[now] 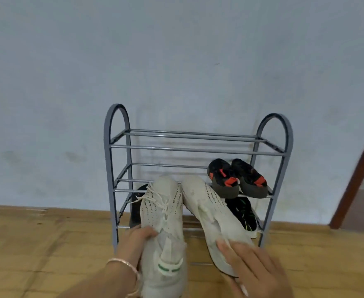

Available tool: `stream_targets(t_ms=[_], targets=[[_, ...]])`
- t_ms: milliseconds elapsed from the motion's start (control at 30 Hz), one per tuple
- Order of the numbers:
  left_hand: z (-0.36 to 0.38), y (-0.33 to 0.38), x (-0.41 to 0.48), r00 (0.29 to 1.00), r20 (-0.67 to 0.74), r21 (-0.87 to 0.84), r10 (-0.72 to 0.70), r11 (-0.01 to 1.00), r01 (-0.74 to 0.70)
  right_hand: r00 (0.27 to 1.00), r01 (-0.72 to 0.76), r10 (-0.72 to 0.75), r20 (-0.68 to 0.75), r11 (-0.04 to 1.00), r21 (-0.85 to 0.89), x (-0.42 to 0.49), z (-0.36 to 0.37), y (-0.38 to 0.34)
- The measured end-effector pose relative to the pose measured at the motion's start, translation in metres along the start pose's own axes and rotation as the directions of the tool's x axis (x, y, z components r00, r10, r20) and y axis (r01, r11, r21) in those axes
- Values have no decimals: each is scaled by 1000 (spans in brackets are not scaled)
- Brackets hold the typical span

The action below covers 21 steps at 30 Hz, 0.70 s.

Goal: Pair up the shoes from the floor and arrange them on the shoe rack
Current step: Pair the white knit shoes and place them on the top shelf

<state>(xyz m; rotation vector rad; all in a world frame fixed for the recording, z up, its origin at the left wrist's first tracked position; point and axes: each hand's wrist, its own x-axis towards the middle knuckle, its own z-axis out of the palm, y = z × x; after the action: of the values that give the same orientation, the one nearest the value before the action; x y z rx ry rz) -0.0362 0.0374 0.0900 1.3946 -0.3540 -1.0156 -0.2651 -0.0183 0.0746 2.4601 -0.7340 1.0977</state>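
I hold a pair of white knit sneakers in front of a grey metal shoe rack (199, 149). My left hand (133, 241) grips the left white sneaker (162, 214) at its side. My right hand (252, 267) grips the right white sneaker (211, 214) near its heel. Both toes point at the rack's middle shelf. A pair of black and red shoes (238, 179) sits on the right of the middle shelf. On the bottom shelf lies a black shoe with green marks (244, 211) at the right and a dark shoe (137, 205) at the left, mostly hidden.
The rack stands against a pale blue wall (176, 61) on a wooden floor (47, 244). Its top shelf holds nothing. A brown door frame (357, 175) runs along the right edge. A bangle circles my left wrist.
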Motion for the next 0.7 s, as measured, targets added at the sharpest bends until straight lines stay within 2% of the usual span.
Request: stream_targets(t_ms=[67,133,233,333,433,600,700], targets=[[3,22,9,999,-19,17,26,1000,-25,999,-11,11,-42,1000,0,15,8,-1],[5,43,23,996,-48,14,75,997,-74,997,-81,81,-18,997,-2,43,14,7],[7,70,46,983,-84,15,165,986,-164,981,-158,157,112,987,0,69,35,7],[12,91,79,976,-85,32,203,979,-201,980,-164,165,116,986,-17,95,69,15],[17,104,123,971,-65,118,230,968,-221,971,-199,203,130,979,-40,120,102,18],[25,111,192,951,-136,262,279,935,-237,957,-252,263,124,963,-98,153,164,25],[23,107,228,930,-174,371,324,896,-243,946,-255,271,177,961,-108,162,193,21]])
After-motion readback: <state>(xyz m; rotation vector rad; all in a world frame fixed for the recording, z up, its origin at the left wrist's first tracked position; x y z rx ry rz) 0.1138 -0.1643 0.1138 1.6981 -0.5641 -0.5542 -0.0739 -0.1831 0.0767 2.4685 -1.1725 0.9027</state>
